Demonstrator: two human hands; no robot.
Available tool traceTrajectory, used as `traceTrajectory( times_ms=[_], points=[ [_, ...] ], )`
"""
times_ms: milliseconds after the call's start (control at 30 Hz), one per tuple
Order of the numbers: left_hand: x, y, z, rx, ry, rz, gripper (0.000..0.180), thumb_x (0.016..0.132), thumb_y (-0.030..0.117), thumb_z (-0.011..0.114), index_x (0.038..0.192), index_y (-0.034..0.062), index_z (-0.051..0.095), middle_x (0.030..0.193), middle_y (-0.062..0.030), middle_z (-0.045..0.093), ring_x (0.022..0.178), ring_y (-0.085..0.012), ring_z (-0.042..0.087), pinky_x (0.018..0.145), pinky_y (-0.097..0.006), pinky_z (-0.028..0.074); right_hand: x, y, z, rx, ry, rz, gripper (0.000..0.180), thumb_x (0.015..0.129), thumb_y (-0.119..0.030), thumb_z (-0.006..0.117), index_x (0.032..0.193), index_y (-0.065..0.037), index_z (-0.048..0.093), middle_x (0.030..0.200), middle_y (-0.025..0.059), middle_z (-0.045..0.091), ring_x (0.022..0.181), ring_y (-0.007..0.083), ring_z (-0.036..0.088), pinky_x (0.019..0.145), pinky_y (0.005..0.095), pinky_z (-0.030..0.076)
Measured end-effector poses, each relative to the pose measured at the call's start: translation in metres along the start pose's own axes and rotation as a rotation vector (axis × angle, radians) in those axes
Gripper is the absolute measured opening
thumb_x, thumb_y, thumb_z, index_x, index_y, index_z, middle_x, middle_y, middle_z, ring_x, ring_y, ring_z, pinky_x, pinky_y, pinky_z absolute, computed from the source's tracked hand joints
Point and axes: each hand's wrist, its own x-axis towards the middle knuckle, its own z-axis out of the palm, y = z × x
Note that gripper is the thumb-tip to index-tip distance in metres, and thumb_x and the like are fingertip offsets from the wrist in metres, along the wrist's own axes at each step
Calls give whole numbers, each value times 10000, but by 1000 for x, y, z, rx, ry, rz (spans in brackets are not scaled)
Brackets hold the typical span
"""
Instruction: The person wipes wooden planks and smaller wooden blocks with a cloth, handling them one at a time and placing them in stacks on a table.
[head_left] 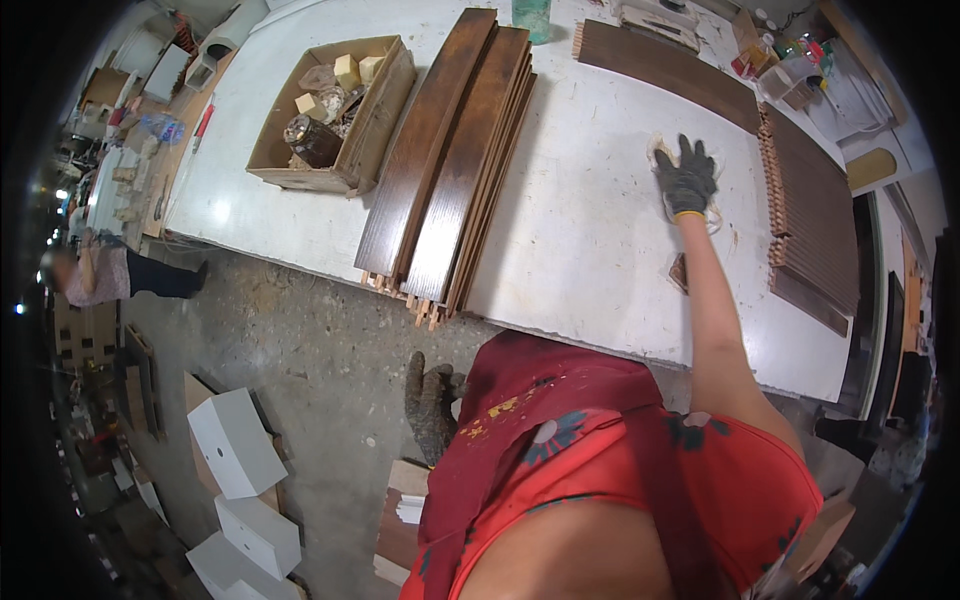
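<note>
My right hand [686,182], in a dark grey glove with a yellow cuff, lies with fingers spread on a pale, crumpled rag [713,216] on the white table [590,220]. Most of that rag is hidden beneath the palm. Close to my right forearm lies a small brown piece [678,272], partly covered by the arm. Below the table's front edge hangs my left hand [430,405] in a stained dark glove, its fingers apart and nothing seen in them. Glossy brown wooden boards [465,170] with toothed ends are stacked left of the right hand.
More dark boards [815,200] lie at the table's right, and another row [665,70] along the back. A cardboard box [375,145] with yellowish blocks and a dark jar stands at left. White boxes [238,445] sit on the floor. Another person [110,272] is at far left.
</note>
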Motion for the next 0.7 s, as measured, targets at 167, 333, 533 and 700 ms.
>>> traceTrajectory(
  times_ms=[167, 333, 533, 700],
  points=[
    [3, -8, -5, 89, -129, -147, 586, 914, 163, 623, 1414, -12, 372, 981, -143, 640, 788, -223, 641, 690, -332, 549, -23, 60, -2, 109, -265, 29, 515, 843, -545, 534, 1312, -334, 562, 1415, 105, 490, 1263, 380, 452, 1035, 539, 360],
    [5, -13, 11, 234, -332, -200, 549, 917, 172, 611, 1389, -19, 408, 982, -141, 643, 802, -223, 643, 714, -336, 545, -14, 54, -9, 265, -222, -12, 417, 867, -443, 542, 1204, -219, 646, 1261, 132, 602, 1135, 334, 565, 1005, 429, 420],
    [4, -18, 35, 319, -415, -236, 493, 934, 142, 578, 1374, -24, 431, 958, -133, 652, 778, -202, 638, 699, -329, 540, -34, 73, -30, 406, -21, -62, 388, 865, -396, 586, 1185, -189, 656, 1216, 126, 627, 1127, 313, 570, 988, 420, 432],
    [-8, -33, 52, 305, -457, -267, 476, 930, 130, 586, 1363, -15, 451, 951, -128, 650, 770, -190, 627, 686, -319, 531, -80, 138, -58, 302, -124, 170, 381, 825, -306, 660, 1188, -193, 657, 1232, 112, 617, 1120, 326, 556, 963, 420, 439]
  ],
)
